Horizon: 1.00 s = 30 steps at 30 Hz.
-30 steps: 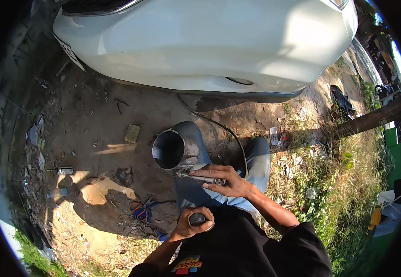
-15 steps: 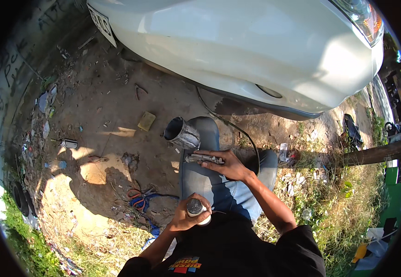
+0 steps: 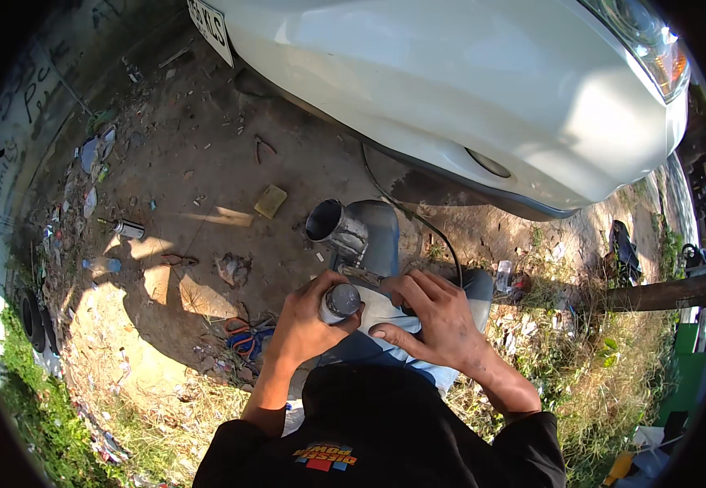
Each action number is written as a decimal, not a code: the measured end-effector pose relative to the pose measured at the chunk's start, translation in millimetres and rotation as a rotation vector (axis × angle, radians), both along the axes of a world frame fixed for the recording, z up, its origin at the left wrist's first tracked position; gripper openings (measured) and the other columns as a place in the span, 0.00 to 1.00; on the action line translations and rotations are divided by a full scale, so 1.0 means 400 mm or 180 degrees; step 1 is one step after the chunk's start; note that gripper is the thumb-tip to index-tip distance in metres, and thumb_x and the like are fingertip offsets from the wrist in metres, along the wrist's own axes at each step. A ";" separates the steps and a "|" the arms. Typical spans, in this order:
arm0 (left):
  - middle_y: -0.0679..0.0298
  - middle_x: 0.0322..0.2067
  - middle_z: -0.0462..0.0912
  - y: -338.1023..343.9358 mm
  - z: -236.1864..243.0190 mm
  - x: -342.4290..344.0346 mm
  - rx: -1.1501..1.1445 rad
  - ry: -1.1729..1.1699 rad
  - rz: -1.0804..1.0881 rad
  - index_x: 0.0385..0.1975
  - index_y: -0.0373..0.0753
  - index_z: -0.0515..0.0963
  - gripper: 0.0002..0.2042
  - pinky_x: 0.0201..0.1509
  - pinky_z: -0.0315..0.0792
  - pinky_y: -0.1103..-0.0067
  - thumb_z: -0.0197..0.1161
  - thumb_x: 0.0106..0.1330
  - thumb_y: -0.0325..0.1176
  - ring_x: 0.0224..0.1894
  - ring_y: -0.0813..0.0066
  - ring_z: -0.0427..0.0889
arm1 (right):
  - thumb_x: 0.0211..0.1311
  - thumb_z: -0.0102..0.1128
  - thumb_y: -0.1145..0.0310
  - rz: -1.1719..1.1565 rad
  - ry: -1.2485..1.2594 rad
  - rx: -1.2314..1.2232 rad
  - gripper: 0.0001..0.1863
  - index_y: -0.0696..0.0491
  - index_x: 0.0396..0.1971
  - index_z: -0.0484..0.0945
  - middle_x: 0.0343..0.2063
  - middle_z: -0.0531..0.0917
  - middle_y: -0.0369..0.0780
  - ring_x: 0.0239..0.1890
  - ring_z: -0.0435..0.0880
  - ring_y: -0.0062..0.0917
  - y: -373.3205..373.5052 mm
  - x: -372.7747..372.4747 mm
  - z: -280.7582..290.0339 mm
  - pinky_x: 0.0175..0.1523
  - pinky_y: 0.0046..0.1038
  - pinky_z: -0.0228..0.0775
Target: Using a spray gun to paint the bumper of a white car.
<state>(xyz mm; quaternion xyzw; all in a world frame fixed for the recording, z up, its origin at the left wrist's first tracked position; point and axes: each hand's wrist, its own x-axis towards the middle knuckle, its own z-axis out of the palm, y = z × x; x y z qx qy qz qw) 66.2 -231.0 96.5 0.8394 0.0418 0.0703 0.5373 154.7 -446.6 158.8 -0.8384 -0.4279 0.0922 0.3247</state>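
My left hand [image 3: 304, 324] is closed around a small pale container with a dark grey, dusty lid [image 3: 341, 301], held upright. Beside it, my right hand [image 3: 446, 325] curls its fingers at the metal body of a paint spray gun [image 3: 361, 272], the thumb sticking out to the left. The gun's handle is mostly hidden behind these fingers. Its wide open metal cup [image 3: 335, 224], stained grey, tilts leftward over my knee. A dark hose [image 3: 422, 218] runs from under the car down to behind my right hand.
A white car's bumper [image 3: 418, 106] overhangs the ground ahead. Scattered on the dirt lie a yellowish sponge-like block [image 3: 271, 201], pliers [image 3: 262, 148], a spray can [image 3: 129, 229] and blue cloth-like material [image 3: 247, 342]. A wooden beam [image 3: 662, 294] juts in at right.
My left hand has raised the lidded container forward, closer to the spray gun. My right hand has come nearer, turned its back up and stretched its thumb toward the container.
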 end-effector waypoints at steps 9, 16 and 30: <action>0.51 0.37 0.85 -0.097 0.000 -0.026 0.0465 -0.0081 -0.0234 0.52 0.35 0.75 0.25 0.40 0.83 0.57 0.77 0.56 0.33 0.39 0.39 0.87 | 0.62 0.71 0.38 -0.0187 -0.1173 -0.0081 0.30 0.55 0.30 0.78 0.20 0.77 0.38 0.22 0.83 0.31 0.051 -0.025 -0.014 0.27 0.32 0.76; 0.50 0.42 0.86 -0.127 -0.030 -0.048 0.0138 -0.0584 0.0114 0.51 0.32 0.76 0.27 0.42 0.84 0.61 0.80 0.54 0.32 0.44 0.43 0.89 | 0.61 0.69 0.47 -0.0195 -0.1152 0.0184 0.22 0.52 0.24 0.79 0.17 0.77 0.37 0.19 0.81 0.31 0.054 -0.010 -0.009 0.27 0.31 0.74; 0.55 0.35 0.86 -0.092 -0.011 -0.119 -0.0868 -0.0245 -0.1694 0.46 0.33 0.77 0.21 0.39 0.83 0.69 0.73 0.61 0.41 0.35 0.57 0.90 | 0.56 0.69 0.46 0.1098 -0.0820 0.0673 0.23 0.51 0.18 0.78 0.15 0.72 0.33 0.14 0.73 0.25 0.019 -0.039 0.025 0.19 0.29 0.63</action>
